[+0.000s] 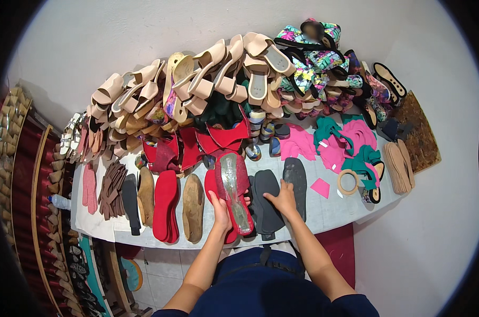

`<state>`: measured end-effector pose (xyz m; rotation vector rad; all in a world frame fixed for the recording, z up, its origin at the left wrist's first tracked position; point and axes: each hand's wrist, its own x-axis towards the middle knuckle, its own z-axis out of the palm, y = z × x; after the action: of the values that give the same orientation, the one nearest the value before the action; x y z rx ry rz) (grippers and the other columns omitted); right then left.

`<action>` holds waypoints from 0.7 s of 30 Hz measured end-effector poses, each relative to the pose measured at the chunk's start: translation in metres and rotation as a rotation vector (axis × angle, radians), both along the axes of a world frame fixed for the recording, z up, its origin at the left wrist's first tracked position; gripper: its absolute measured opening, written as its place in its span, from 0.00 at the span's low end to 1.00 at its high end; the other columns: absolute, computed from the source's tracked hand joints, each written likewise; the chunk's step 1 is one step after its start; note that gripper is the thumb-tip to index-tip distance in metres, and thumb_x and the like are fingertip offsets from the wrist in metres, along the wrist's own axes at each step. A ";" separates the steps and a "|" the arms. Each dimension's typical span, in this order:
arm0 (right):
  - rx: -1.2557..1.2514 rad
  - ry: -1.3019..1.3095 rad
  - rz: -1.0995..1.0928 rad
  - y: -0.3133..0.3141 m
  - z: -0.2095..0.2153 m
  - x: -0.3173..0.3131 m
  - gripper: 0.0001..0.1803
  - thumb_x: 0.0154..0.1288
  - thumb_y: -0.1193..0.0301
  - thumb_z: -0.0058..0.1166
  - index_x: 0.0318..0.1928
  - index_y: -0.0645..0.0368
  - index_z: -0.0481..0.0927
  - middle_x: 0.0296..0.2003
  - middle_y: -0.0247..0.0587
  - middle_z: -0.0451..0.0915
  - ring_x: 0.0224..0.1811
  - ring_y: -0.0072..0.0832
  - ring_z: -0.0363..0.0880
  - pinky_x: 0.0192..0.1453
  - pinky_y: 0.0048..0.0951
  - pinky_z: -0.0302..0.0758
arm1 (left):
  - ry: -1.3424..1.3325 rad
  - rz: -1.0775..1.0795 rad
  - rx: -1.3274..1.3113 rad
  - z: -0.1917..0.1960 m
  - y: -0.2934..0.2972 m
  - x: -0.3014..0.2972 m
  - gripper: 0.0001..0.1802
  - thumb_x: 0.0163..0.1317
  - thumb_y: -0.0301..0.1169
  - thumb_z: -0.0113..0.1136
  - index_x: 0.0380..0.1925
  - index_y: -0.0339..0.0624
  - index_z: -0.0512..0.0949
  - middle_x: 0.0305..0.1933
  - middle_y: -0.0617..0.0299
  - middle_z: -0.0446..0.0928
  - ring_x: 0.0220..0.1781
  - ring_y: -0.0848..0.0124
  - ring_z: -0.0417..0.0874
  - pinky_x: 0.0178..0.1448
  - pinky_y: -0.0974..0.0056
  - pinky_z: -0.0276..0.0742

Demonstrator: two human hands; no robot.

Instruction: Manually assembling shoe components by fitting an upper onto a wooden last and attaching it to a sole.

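A red shoe [232,191] is in my left hand [221,212], its underside turned up and coated with something shiny and greyish. My thumb lies along its left edge, and fingertips show at its right edge. Just right of it, my right hand [283,201] reaches over dark grey soles [266,198], thumb and fingers apart. The thumb touches the stack, while the fingertips lie near another dark grey sole [294,182]. Red soles [210,182] lie partly hidden beneath the held shoe.
Left along the table [324,211] are a wooden shoe last [193,208], red soles [166,206] and brown strips [112,190]. Finished sandals [205,68] are heaped at the back. Pink fabric [297,142], a tape roll [348,182] and beige soles [398,166] lie to the right.
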<state>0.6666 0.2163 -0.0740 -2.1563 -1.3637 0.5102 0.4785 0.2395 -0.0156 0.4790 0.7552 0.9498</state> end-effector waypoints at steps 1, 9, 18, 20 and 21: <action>-0.034 -0.051 0.028 0.002 0.007 -0.004 0.42 0.38 0.53 0.65 0.50 0.69 0.65 0.45 0.57 0.65 0.46 0.46 0.69 0.45 0.36 0.70 | -0.013 -0.001 -0.004 -0.001 0.001 -0.001 0.49 0.51 0.69 0.15 0.50 0.36 0.63 0.44 0.50 0.73 0.39 0.62 0.76 0.45 0.59 0.73; 0.023 0.192 0.051 0.023 0.019 0.017 0.24 0.47 0.59 0.60 0.40 0.64 0.70 0.28 0.43 0.74 0.32 0.35 0.74 0.35 0.31 0.71 | 0.018 -0.018 0.011 0.003 0.007 0.001 0.52 0.48 0.72 0.17 0.49 0.35 0.64 0.42 0.50 0.73 0.38 0.62 0.77 0.46 0.59 0.73; 0.171 1.218 0.108 0.037 0.095 0.044 0.13 0.58 0.70 0.51 0.41 0.63 0.71 0.25 0.31 0.75 0.22 0.14 0.72 0.23 0.14 0.67 | -0.017 -0.056 0.038 -0.001 0.021 -0.001 0.50 0.51 0.69 0.14 0.50 0.35 0.64 0.44 0.50 0.73 0.39 0.62 0.77 0.47 0.58 0.72; 0.195 1.250 0.125 0.039 0.105 0.045 0.11 0.58 0.71 0.50 0.41 0.62 0.71 0.26 0.31 0.76 0.23 0.15 0.73 0.24 0.13 0.68 | -0.033 -0.077 0.051 0.002 0.024 0.002 0.50 0.51 0.69 0.14 0.51 0.35 0.63 0.44 0.50 0.73 0.39 0.62 0.76 0.47 0.58 0.72; 0.211 1.252 0.136 0.041 0.110 0.043 0.12 0.58 0.71 0.51 0.41 0.62 0.71 0.26 0.30 0.75 0.24 0.14 0.73 0.24 0.14 0.68 | -0.035 -0.076 0.043 0.004 0.025 0.004 0.49 0.51 0.68 0.15 0.52 0.36 0.62 0.46 0.51 0.72 0.41 0.63 0.76 0.49 0.59 0.70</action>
<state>0.7094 0.2573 0.0364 -1.1069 -0.7471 1.3713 0.4820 0.2641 -0.0121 0.5238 0.6819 0.9021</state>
